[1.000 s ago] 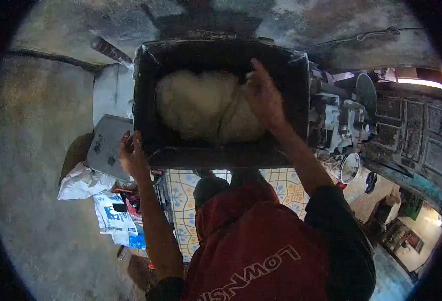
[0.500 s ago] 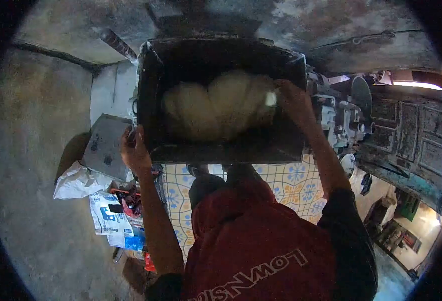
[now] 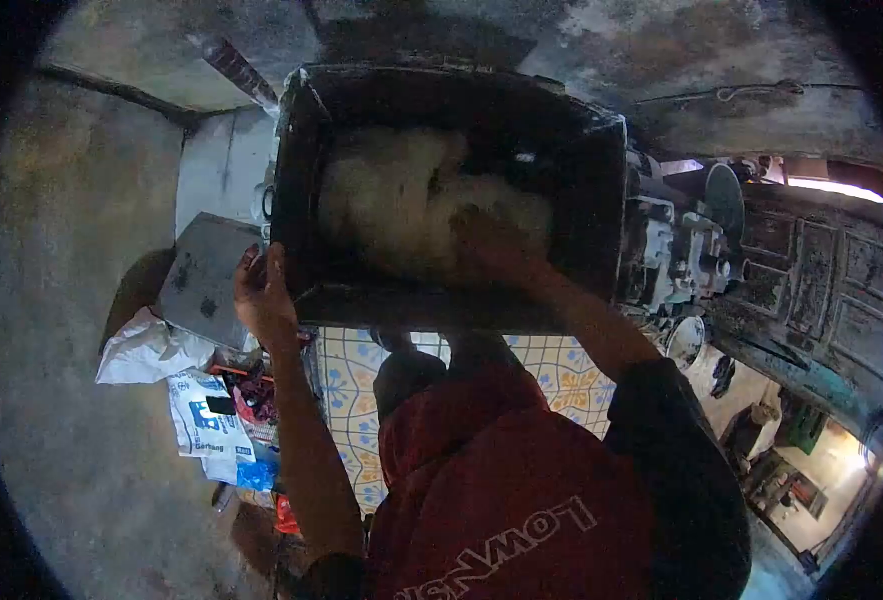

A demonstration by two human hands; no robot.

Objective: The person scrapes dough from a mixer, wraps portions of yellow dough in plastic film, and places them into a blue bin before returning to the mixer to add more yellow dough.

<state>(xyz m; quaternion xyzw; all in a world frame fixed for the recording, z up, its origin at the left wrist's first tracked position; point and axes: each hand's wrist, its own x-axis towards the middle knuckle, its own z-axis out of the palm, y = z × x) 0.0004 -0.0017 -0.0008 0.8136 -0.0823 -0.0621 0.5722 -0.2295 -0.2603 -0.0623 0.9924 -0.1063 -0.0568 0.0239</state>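
Observation:
A dark open box-shaped machine (image 3: 441,306) stands in front of me, with a pale, blurred mass like dough (image 3: 381,205) inside it. My right hand (image 3: 496,245) reaches into the box and touches the right part of the mass; its fingers are dim and smeared, so their grip is hidden. My left hand (image 3: 264,295) is at the box's lower left outer edge, fingers apart and raised, with nothing held in it.
Metal machinery (image 3: 661,250) adjoins the box's right side. A grey panel (image 3: 211,280) leans at the left, above a white sack (image 3: 156,350) and a printed bag (image 3: 206,420). Patterned tiles (image 3: 351,400) cover the floor. A wooden door (image 3: 811,260) is at the right.
My right hand has moved from the box's right side to the left and down, onto the mass. The pale mass has changed shape. My left hand stays near the left edge.

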